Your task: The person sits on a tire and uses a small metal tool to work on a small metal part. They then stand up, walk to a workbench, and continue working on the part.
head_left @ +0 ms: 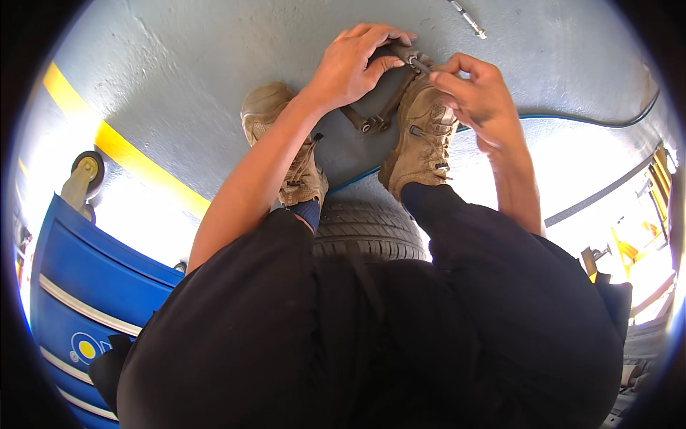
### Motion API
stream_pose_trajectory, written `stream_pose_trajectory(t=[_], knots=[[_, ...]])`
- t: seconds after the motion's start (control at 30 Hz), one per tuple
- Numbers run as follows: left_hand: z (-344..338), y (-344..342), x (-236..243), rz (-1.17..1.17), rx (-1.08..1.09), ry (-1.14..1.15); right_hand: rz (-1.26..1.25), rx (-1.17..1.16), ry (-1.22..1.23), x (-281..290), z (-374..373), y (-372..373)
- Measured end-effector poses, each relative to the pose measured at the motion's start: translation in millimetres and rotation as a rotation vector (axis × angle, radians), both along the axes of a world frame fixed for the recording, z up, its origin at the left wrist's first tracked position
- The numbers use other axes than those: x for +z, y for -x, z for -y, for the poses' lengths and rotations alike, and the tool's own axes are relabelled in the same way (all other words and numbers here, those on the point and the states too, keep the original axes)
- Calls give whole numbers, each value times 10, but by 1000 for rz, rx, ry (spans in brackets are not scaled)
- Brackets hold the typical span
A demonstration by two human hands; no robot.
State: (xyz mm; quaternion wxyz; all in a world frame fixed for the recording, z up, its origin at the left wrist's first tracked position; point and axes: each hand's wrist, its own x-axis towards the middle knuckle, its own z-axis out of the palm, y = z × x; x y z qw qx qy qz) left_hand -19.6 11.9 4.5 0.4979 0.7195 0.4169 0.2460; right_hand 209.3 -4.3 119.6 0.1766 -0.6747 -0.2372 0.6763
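Note:
A dark, dirty metal linkage with round ends lies on the floor between my two brown work shoes. My left hand curls around its far end, thumb on the near side and fingers over the far side. From the right, my right hand pinches a slim grey metal rod, whose tip meets that same end of the linkage. The right shoe is right beside the linkage; the left shoe stands farther off. What the rod's tip engages is too small to make out.
A tyre is beneath me, behind my shoes. A chrome socket extension lies on the grey floor at the far right. A dark blue hose curves across the right. On the left are a blue wheeled tool cabinet and a yellow floor line.

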Motion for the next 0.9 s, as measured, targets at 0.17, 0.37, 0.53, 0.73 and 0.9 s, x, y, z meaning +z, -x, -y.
stream_pose_trajectory(t=[0.17,0.37,0.53,0.73,0.9], knots=[[-15,-7,-4,27,28,56,17,5,2,-139,-108,95],[-34,-62,-23,2,-13,-27,2,-36,-14,-140,-19,62],[-28,-8,-32,6,6,4,25,-15,66,-11,-95,55],[-29,-44,24,6,0,71,-37,-146,100,-108,-86,152],[-20,-2,-36,-1,6,-6,-38,-88,108,93,-81,-18]])
